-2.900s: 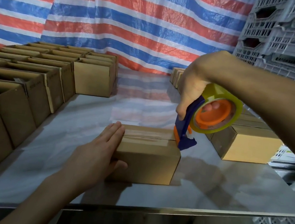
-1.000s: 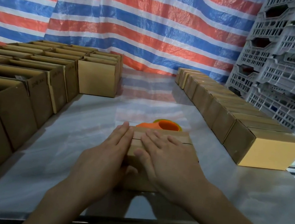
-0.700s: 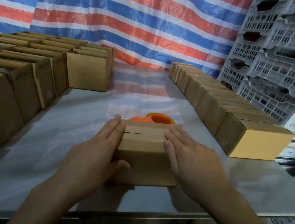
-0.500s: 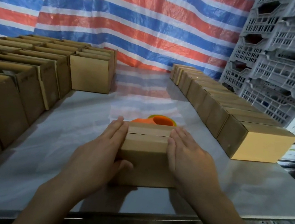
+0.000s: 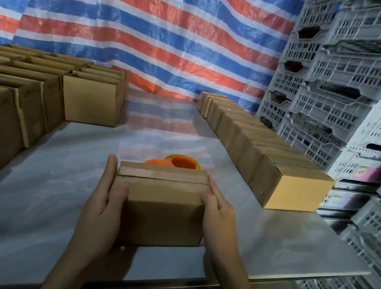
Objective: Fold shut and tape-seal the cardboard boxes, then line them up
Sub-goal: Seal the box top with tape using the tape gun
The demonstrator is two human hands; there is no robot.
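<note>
A small cardboard box [image 5: 160,213], flaps folded shut with clear tape along the top seam, is at the near middle of the steel table [image 5: 281,242]. My left hand [image 5: 99,212] presses flat against its left side, thumb lying on the front face. My right hand [image 5: 218,219] presses flat against its right side, fingers straight. Just behind the box lies the orange and yellow tape dispenser [image 5: 179,163], mostly hidden by it. A row of sealed boxes [image 5: 292,193] runs along the table's right edge toward the back.
Several open-topped boxes [image 5: 90,101] crowd the left side of the table in rows. Stacked grey plastic crates [image 5: 339,91] stand right of the table. A striped tarp [image 5: 174,44] hangs behind. The table's front edge is close below my wrists.
The tape dispenser was put down behind the box. My right hand slid from the box's top to its right side. Both hands now clamp the box, which looks nearer to me.
</note>
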